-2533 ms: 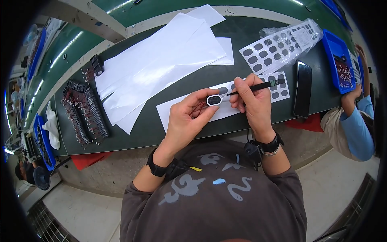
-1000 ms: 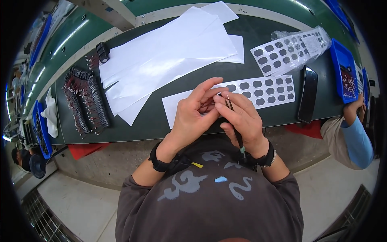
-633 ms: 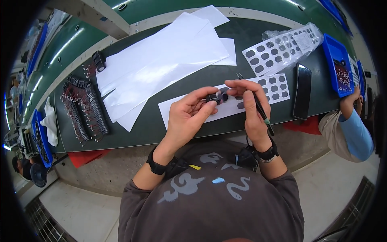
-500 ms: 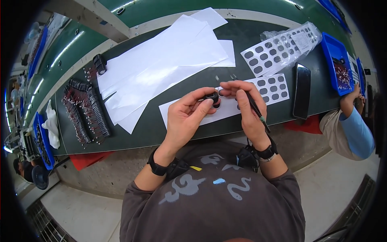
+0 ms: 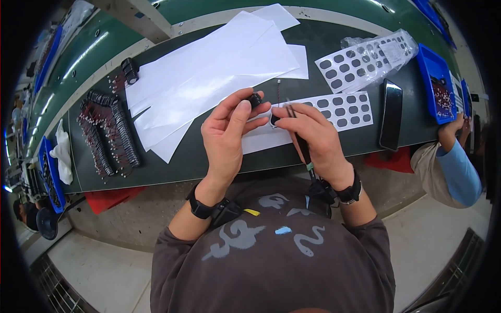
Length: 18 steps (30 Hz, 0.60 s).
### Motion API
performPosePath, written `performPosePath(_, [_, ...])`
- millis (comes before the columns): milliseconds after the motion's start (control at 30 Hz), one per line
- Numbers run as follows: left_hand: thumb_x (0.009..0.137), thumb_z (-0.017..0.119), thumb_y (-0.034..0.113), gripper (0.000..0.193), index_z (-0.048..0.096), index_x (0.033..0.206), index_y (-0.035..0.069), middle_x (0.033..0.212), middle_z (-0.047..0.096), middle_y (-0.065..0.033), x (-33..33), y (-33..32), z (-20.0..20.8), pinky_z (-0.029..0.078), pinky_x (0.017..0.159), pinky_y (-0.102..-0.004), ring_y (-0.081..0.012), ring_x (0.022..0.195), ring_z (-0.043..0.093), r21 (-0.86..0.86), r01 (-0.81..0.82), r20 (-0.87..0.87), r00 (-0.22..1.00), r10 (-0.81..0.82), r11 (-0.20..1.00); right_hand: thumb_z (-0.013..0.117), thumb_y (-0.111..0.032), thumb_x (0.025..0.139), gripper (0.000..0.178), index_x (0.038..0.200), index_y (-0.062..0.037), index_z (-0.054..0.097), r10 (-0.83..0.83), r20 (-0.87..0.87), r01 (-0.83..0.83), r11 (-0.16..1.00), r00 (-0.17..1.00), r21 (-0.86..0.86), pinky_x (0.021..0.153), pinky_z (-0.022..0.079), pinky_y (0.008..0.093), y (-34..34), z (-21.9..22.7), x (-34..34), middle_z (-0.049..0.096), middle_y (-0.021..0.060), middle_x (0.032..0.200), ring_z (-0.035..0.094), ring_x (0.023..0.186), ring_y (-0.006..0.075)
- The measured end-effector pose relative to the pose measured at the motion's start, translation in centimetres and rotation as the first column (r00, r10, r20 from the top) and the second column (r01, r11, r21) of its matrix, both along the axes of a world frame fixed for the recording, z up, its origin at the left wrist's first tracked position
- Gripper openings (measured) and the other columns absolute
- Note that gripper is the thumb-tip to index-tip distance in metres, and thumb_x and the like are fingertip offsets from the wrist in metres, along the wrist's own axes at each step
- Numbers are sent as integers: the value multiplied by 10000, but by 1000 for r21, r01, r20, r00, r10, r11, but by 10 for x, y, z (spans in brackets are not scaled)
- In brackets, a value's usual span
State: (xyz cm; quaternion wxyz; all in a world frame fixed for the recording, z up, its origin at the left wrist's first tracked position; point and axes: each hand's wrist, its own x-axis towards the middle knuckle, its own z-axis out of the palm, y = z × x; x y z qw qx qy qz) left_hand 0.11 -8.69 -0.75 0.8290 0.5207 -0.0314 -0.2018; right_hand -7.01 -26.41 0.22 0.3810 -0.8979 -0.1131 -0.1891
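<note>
My left hand point(image 5: 225, 130) is closed, pinching a few small black oblong parts point(image 5: 254, 100) between thumb and fingers. In my right hand point(image 5: 321, 136) a pair of dark tweezers point(image 5: 301, 147) lies across the palm. The thumb and forefinger of that hand also grip a small black wired part point(image 5: 274, 120), whose thin red lead point(image 5: 278, 91) runs up to a white plug. Both hands hover over a white sheet of grey oval stickers point(image 5: 342, 111); part of it is hidden beneath them. The two hands are slightly apart.
Large white paper sheets point(image 5: 209, 68) overlap at centre left. Rows of black wired parts point(image 5: 123, 135) stand left of them. A bagged sticker sheet point(image 5: 360, 62), a black phone point(image 5: 390, 116) and a blue tray point(image 5: 429, 62) lie right, beside another person's hand point(image 5: 449, 133).
My left hand has moved up and left, away from the right, with the black parts. My right hand has shifted slightly left and turned; a wired part now shows at its fingertips.
</note>
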Motion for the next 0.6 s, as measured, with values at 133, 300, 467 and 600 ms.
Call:
performPosePath(133, [999,536,113,292,580,1242,-42,1150,660,-166,1,2,1,601,822,-323,-247,1015,686,-59,-8,-24,1000,6,998,638,19,756,316,1070,-11,623,140,-51,-148,969,989,-199,829,532,336,-10,3,16,685,103,1043,645,1021,299])
performPosePath(300, [1007,526,136,306,567,1257,-35,1176,653,-177,-1,3,1,593,815,-301,-250,1019,686,-44,2,-45,999,-4,999,585,-13,894,207,1100,-17,604,150,-224,-133,987,963,88,848,541,342,-17,10,23,679,110,1091,669,988,243])
performPosePath(467, [990,548,91,293,575,1251,-39,1145,663,-145,-1,5,3,600,812,-317,-245,1041,676,-18,3,-71,997,-4,1000,554,-111,988,168,1135,-37,587,253,-489,343,456,835,821,878,553,322,-31,23,37,671,117,1108,683,947,182])
performPosePath(600, [963,577,38,301,574,1254,-37,1143,662,-123,-1,2,6,576,834,-284,-196,1027,666,-23,47,-56,997,-48,999,582,-126,979,183,1141,-44,588,303,-495,412,299,815,861,895,556,308,-38,30,58,671,117,1102,684,951,175])
